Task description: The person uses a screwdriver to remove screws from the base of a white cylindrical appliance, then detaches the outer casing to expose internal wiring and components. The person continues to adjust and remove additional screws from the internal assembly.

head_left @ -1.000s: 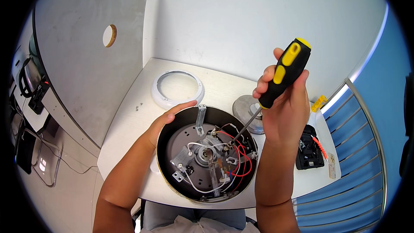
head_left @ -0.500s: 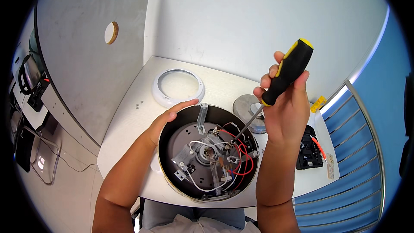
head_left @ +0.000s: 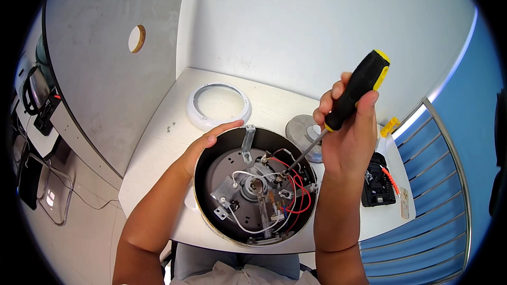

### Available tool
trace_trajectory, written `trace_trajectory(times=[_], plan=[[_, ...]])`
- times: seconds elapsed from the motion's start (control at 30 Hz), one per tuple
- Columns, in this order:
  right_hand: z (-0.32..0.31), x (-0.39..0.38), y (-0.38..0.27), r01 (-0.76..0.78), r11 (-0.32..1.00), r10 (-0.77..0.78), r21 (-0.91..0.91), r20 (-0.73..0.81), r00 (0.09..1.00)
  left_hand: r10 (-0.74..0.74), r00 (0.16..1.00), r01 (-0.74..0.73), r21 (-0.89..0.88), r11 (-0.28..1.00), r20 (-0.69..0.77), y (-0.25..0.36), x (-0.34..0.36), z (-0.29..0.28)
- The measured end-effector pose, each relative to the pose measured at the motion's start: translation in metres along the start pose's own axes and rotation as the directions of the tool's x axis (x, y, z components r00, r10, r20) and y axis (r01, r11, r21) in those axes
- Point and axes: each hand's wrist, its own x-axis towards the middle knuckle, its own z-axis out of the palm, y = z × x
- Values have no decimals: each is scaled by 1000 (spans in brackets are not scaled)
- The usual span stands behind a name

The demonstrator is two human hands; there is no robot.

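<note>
A rice cooker body (head_left: 203, 216), dark inside, lies with its underside up near the table's front edge. Inside show a round grey plate, metal brackets, white and red wires and a clear sleeve. My left hand (head_left: 203, 145) holds its left rim, the fingers stretched along the outer wall; the thumb is partly hidden. My right hand (head_left: 346, 137) is closed around the handle of a black and yellow screwdriver (head_left: 359, 89). The screwdriver's shaft slants down left, its tip at a metal terminal (head_left: 284, 175) by the red wires. Whether it sits in a screw is too small to tell.
A white ring-shaped cover (head_left: 193, 116) lies behind the cooker, small screws (head_left: 170, 127) left of it. Behind the right forearm are a grey round part (head_left: 298, 127), a black tool case (head_left: 377, 192) and a yellow piece (head_left: 390, 126). Metal railing (head_left: 460, 184) stands at right.
The screwdriver's handle has turned in my right hand, its yellow strip now facing right, and it has shifted slightly right. The tip and my left hand stay in place.
</note>
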Motion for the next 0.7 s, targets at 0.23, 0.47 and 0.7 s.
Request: trace_trajectory(times=[0.23, 0.47, 0.7], plan=[[-8, 2, 1, -5, 982, -2, 191, 41, 999, 7, 1000, -7, 9, 1000, 9, 1, 0, 1], [-3, -6, 3, 100, 995, -100, 6, -3, 995, 16, 1000, -16, 32, 999, -21, 3, -2, 3], [7, -7, -5, -3, 1000, 1, -9, -176, 984, 18, 1000, -17, 22, 1000, -17, 1, -1, 1]])
